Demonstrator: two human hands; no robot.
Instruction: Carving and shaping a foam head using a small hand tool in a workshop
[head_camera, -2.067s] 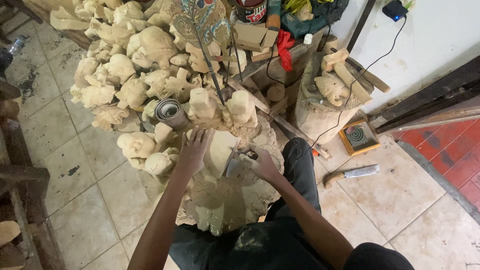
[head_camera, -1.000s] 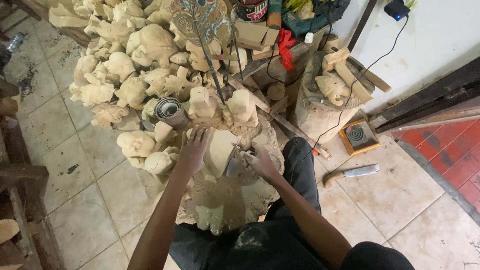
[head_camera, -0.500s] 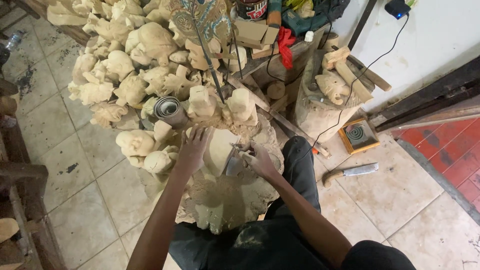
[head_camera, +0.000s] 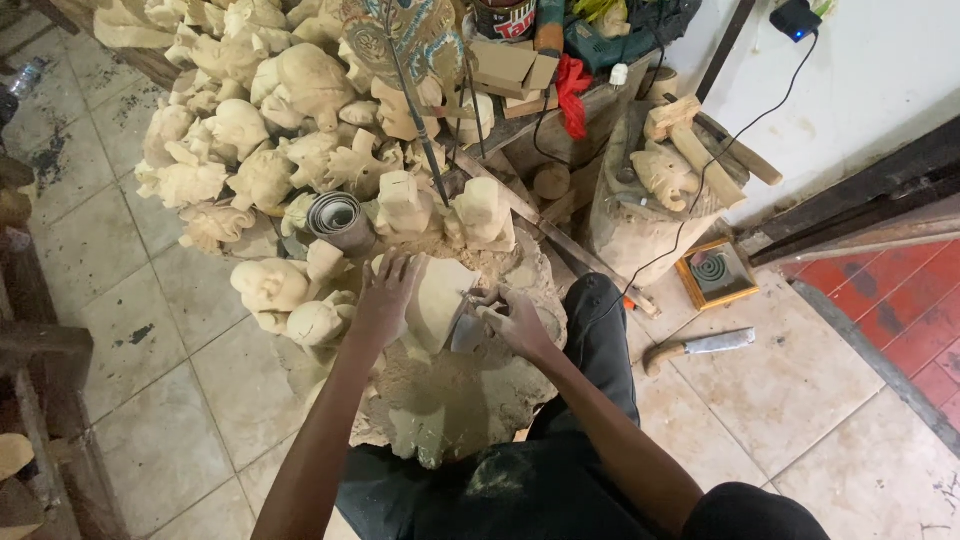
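A pale wooden carving blank (head_camera: 440, 295) rests on a heap of sawdust (head_camera: 450, 390) in front of me. My left hand (head_camera: 383, 295) lies flat on the blank's left side, fingers spread, holding it steady. My right hand (head_camera: 515, 322) is closed around a small metal blade tool (head_camera: 467, 330), whose edge meets the blank's right side. Both forearms reach forward from my dark-clothed lap.
Many pale carved wooden figures (head_camera: 270, 130) are piled at the back left, with a roll of sandpaper (head_camera: 338, 220) among them. A wood stump (head_camera: 645, 225) holding a mallet (head_camera: 690, 140) stands at right. A cleaver (head_camera: 700, 347) and a small framed box (head_camera: 715, 272) lie on the floor tiles.
My hands stay on the blank; the right hand with the blade has shifted only slightly along its right side. The view has drifted a little.
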